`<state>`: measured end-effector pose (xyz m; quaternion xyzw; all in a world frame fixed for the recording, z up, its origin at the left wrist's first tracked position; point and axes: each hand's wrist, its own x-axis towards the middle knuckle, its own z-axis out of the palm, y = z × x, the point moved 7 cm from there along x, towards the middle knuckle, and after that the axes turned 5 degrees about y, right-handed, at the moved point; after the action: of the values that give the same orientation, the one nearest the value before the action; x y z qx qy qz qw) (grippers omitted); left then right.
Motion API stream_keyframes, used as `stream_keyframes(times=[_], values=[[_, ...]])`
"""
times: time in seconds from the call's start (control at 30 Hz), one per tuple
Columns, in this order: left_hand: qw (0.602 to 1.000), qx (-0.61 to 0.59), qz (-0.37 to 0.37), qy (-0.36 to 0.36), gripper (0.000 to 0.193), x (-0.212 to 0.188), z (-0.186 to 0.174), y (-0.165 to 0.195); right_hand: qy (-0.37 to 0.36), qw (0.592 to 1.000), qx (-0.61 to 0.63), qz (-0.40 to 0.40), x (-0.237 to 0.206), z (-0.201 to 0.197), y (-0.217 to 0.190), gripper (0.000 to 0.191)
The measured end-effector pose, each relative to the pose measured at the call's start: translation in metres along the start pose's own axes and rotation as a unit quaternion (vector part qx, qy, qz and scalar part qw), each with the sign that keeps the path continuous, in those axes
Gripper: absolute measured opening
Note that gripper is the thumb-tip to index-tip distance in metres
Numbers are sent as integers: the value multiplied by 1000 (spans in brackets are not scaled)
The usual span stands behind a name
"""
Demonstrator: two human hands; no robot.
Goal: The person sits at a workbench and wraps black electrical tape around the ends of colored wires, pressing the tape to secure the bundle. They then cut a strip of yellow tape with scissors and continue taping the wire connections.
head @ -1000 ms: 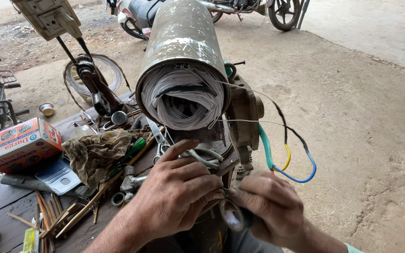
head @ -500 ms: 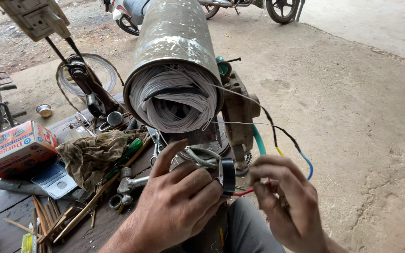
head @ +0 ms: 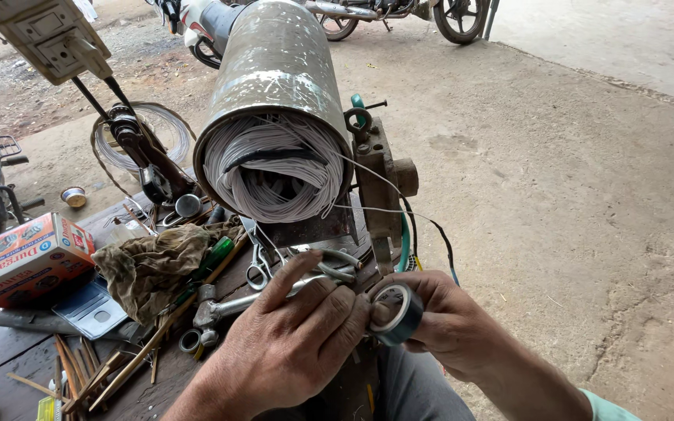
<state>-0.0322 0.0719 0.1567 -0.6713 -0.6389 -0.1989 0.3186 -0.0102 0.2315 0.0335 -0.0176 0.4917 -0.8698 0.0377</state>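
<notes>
**Two hands meet over a roll of dark tape below a wire-packed metal cylinder**

A person's left hand lies knuckles up over the near edge of the cluttered dark wooden surface, fingers curled forward and the forefinger stretched toward a loop of pale wire. What, if anything, the curled fingers grip is hidden beneath them. Touching it on the other side, the right hand is closed around a small roll of dark insulating tape, thumb and fingers pinching its rim so the open core faces the camera; the forearm runs down to the lower right, ending in a pale green sleeve.

Just above both hands sits a large grey metal cylinder, lying on its side with its open end toward the viewer and packed with coils of white winding wire. Thin black, white and blue leads trail from the cylinder's end down to the right hand. A rusty metal bracket stands just beside the cylinder.

To the left on the surface lie a crumpled, oil-stained cloth, a green-handled screwdriver, a steel hammer and an orange cardboard box. A motorcycle is parked on the concrete floor behind.
</notes>
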Motion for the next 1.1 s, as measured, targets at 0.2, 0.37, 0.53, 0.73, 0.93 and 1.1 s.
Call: stream_keyframes(times=[0.2, 0.37, 0.53, 0.73, 0.93, 1.1], values=[[991, -105, -78, 12, 18, 0, -3, -16, 5, 883, -328, -336, -24, 32, -43, 22], [973, -187, -136, -15, 15, 3, 3, -26, 17, 584, -589, -558, -49, 54, -49, 26], [959, -198, -189, -70, 18, 2, 12, -31, 6, 542, -606, -582, -48, 59, -47, 18], [977, -124, -162, -65, 22, 3, 15, -22, 116, 731, -474, -478, -49, 48, -60, 26], [999, 3, -37, 27, 4, 7, -1, -4, 162, 933, -279, -160, -26, 8, -34, 45], [999, 29, -15, 25, 14, 4, 0, 5, 51, 980, -189, -41, -10, 2, -24, 47]])
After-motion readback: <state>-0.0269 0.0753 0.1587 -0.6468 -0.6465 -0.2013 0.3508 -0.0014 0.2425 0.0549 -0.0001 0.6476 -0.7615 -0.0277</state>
